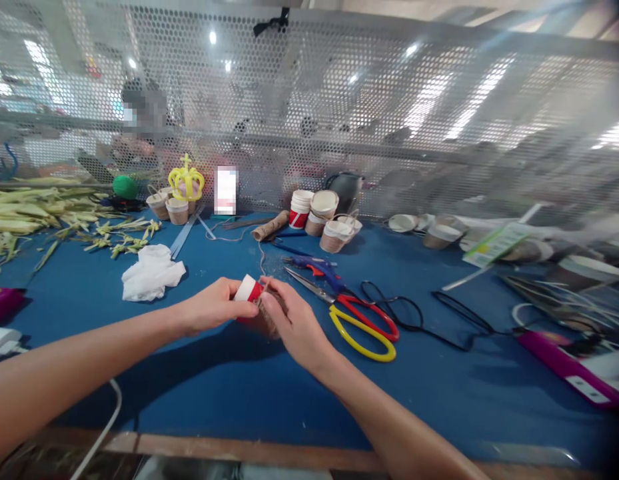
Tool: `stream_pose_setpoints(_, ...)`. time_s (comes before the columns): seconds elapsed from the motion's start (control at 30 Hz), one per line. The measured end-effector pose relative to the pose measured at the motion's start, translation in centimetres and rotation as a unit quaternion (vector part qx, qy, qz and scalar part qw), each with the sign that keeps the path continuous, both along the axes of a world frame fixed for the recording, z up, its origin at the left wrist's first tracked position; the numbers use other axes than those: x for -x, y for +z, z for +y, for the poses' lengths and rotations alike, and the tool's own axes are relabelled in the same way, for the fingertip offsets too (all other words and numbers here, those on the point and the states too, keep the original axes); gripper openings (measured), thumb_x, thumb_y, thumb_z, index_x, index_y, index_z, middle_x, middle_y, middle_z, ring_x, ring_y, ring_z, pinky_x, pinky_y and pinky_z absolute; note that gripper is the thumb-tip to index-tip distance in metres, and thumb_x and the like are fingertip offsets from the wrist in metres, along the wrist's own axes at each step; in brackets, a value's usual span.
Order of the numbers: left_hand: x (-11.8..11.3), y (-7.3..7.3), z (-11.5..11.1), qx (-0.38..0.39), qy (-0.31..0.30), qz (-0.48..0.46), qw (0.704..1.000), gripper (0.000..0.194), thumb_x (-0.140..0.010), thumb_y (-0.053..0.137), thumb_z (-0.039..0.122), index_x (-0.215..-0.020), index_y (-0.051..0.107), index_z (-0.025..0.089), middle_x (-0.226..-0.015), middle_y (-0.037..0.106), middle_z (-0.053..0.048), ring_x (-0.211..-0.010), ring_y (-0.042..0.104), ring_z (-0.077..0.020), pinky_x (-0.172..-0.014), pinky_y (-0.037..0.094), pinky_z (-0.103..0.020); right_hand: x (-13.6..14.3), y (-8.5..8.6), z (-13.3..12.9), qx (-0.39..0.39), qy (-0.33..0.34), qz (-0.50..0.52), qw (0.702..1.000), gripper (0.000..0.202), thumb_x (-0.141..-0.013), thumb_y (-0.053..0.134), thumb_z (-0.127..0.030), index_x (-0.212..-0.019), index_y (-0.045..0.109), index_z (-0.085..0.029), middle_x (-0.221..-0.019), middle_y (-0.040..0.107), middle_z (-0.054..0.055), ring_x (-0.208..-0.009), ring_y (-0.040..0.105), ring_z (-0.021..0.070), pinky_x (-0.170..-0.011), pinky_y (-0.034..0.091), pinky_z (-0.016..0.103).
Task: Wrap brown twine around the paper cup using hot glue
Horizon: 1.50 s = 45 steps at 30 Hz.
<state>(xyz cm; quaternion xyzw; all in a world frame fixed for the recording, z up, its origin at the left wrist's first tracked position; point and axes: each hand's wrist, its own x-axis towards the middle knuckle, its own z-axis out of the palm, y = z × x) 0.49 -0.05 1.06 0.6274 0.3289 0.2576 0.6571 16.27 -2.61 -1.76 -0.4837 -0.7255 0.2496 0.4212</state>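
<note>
Both hands meet around a small red and white paper cup (247, 289), tilted on its side above the table. My left hand (214, 307) grips the cup at its white rim end. Around its other end, brown twine (270, 312) is wrapped, and my right hand (294, 320) closes on this twine-covered part. A loose strand of twine runs from the cup up to a brown twine roll (270, 227). Right of my right hand lie scissors (359, 317) with red and yellow handles, beside a blue glue gun (319, 270). My fingers partly hide the cup.
Crumpled white cloth or tissue (152, 273) lies left of my hands. Twine-wrapped cups (334, 233) stand at the back, near a lit phone (226, 191) and a yellow crown (186, 180). Dried husk strips (49, 210) cover the far left. Purple power strips (569, 367) and black cord lie right.
</note>
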Motion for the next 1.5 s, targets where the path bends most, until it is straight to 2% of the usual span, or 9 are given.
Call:
stream_pose_setpoints(0.37,-0.2,-1.9,-0.1,0.012,0.070,-0.036,0.997,0.013,-0.062,0.057,0.014,-0.073,0.063,0.010,-0.066,0.064,0.000,-0.064,0.057,-0.0118,-0.068,0.044,-0.022,-0.4,-0.3,0.2,-0.019,0.008,-0.057,0.998,0.040,-0.086,0.035,-0.033,-0.119,0.046,-0.013,-0.112,0.054,0.013,-0.106,0.049,0.0180,-0.094,0.036,0.036)
stream_pose_setpoints(0.57,0.0,-2.0,-0.5,0.025,0.008,-0.040,0.999,0.014,-0.061,0.056,0.013,-0.073,0.063,0.010,-0.067,0.065,0.000,-0.068,0.059,-0.0154,-0.071,0.046,-0.026,-0.8,0.4,1.2,0.059,0.041,0.030,0.997,0.038,-0.087,0.032,-0.037,-0.105,0.056,-0.014,-0.108,0.059,0.011,-0.101,0.053,0.0186,-0.088,0.041,0.037)
stream_pose_setpoints(0.73,0.0,-1.9,-1.3,0.026,-0.051,-0.050,0.997,0.016,-0.062,0.056,0.011,-0.076,0.064,0.009,-0.069,0.065,-0.001,-0.068,0.060,-0.0158,-0.072,0.046,-0.027,-0.3,3.0,2.3,0.129,0.079,0.075,0.986,0.033,-0.084,0.042,-0.033,-0.102,0.057,-0.011,-0.097,0.063,0.010,-0.087,0.059,0.0159,-0.075,0.048,0.032)
stream_pose_setpoints(0.9,0.0,-2.1,-1.8,-0.003,-0.092,-0.037,0.995,0.017,-0.064,0.056,0.012,-0.078,0.064,0.008,-0.073,0.065,-0.003,-0.071,0.059,-0.0169,-0.073,0.046,-0.027,2.5,5.8,4.2,0.100,0.138,0.007,0.985,0.020,-0.079,0.050,-0.023,-0.091,0.062,-0.012,-0.094,0.065,0.007,-0.086,0.059,0.0132,-0.074,0.048,0.026)
stream_pose_setpoints(1.03,0.0,-2.4,-1.8,-0.013,-0.102,-0.028,0.994,0.018,-0.065,0.056,0.013,-0.080,0.064,0.008,-0.075,0.065,-0.003,-0.073,0.059,-0.0173,-0.074,0.045,-0.028,4.6,6.0,6.3,0.158,0.176,-0.154,0.959,0.013,-0.075,0.054,-0.021,-0.075,0.064,-0.013,-0.074,0.067,0.003,-0.070,0.061,0.0106,-0.061,0.048,0.020)
stream_pose_setpoints(1.13,0.0,-2.4,-1.7,-0.012,-0.087,-0.039,0.995,0.014,-0.065,0.058,0.014,-0.077,0.064,0.009,-0.072,0.064,-0.002,-0.070,0.058,-0.0150,-0.073,0.045,-0.026,4.3,5.5,7.6,0.176,0.133,-0.216,0.951,0.021,-0.068,0.058,-0.016,-0.048,0.057,-0.013,-0.044,0.057,0.000,-0.044,0.054,0.0101,-0.045,0.042,0.020)
stream_pose_setpoints(1.23,0.1,-2.3,-1.5,0.005,-0.057,-0.040,0.998,0.013,-0.063,0.059,0.014,-0.074,0.064,0.009,-0.070,0.065,-0.001,-0.067,0.057,-0.0142,-0.072,0.045,-0.026,1.8,5.8,8.1,0.152,0.050,-0.241,0.957,0.029,-0.068,0.057,-0.015,-0.040,0.048,-0.014,-0.036,0.049,-0.001,-0.034,0.045,0.0068,-0.040,0.035,0.019)
stream_pose_setpoints(1.4,0.3,-2.4,-1.1,0.028,-0.022,-0.058,0.998,0.021,-0.064,0.061,0.017,-0.083,0.065,0.009,-0.079,0.068,-0.004,-0.075,0.060,-0.0171,-0.076,0.046,-0.028,-4.9,7.7,6.5,0.147,-0.082,-0.222,0.960,0.019,-0.080,0.043,-0.022,-0.065,0.053,-0.015,-0.057,0.060,0.002,-0.036,0.044,0.0047,-0.037,0.032,0.017)
stream_pose_setpoints(1.5,0.3,-2.6,-1.0,0.031,-0.011,-0.057,0.998,0.024,-0.065,0.062,0.019,-0.086,0.065,0.009,-0.080,0.069,-0.005,-0.077,0.061,-0.0178,-0.077,0.046,-0.029,-8.6,7.5,5.6,0.137,-0.174,-0.219,0.950,0.018,-0.082,0.038,-0.017,-0.074,0.054,-0.014,-0.068,0.062,0.004,-0.048,0.051,0.0076,-0.045,0.038,0.019)
